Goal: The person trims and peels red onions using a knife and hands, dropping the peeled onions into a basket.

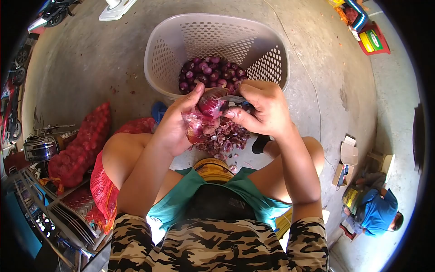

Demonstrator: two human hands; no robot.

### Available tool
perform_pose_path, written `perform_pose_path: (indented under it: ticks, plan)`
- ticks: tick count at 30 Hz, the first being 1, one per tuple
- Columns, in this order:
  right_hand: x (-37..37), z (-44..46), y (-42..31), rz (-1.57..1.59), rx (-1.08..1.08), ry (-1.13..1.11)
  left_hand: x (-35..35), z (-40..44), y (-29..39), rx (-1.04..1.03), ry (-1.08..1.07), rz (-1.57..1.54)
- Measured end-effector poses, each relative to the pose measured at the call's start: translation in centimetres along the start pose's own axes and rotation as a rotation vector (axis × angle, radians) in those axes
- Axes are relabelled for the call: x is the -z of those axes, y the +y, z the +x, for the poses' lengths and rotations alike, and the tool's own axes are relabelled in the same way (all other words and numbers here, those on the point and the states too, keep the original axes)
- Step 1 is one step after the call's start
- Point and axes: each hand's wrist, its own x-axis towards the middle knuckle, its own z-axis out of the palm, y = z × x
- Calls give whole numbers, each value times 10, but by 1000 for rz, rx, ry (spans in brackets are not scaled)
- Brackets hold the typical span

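Note:
My left hand (174,120) is wrapped round a red onion (211,103) with loose, shiny skin hanging from it. Against the onion's right side, my right hand (263,108) pinches a small dark tool (233,98), probably a knife; its blade is partly hidden. Just beyond my hands stands a grey perforated basket (161,50) with many purple onions (213,71) at its bottom. Below my hands, a heap of onion peels (224,139) lies on the floor between my legs.
Red net sacks of onions (84,143) lie at the left, near a metal rack (59,217). An open cardboard box (346,158) is on the floor at right. Another person in a blue shirt (379,212) sits at lower right. A red tub (376,41) stands at upper right.

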Motion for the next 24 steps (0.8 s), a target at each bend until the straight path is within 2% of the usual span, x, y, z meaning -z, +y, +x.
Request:
perform_pose_path:
  ticks: [11,17,24]
  plan:
    - [-1,0,2,-99,16,-29,1,-1,-1,-4,26,5]
    - [-7,3,-3,-339,59,62,0,-1,2,-54,56,1]
    - [-16,1,0,-345,135,148,3,0,1,-37,37,-65]
